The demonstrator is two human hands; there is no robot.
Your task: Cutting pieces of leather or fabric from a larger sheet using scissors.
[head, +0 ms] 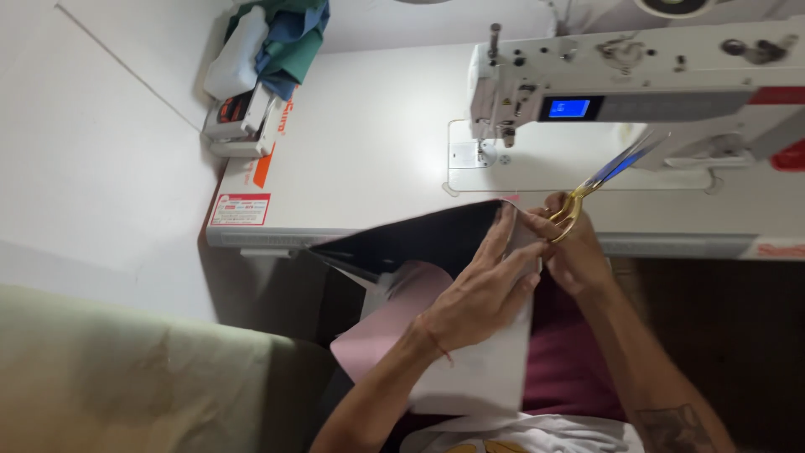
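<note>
Stacked folded cloth (pixel 281 38), far left corner of the counter (pixel 369 143). Dark fabric piece (pixel 419 239) over pale pink and white sheets (pixel 394 323), hanging off the counter's near edge. Left hand (pixel 482 294): fingers flat, pressing the fabric. Right hand (pixel 574 252): closed around gold-handled scissors (pixel 599 180), blades pointing up-right. White sewing machine (pixel 637 71), far right.

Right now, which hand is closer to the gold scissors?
Right. The right hand holds the gold scissors by their handles. The left hand lies beside it, pressing on the dark fabric, apart from the scissors.
</note>
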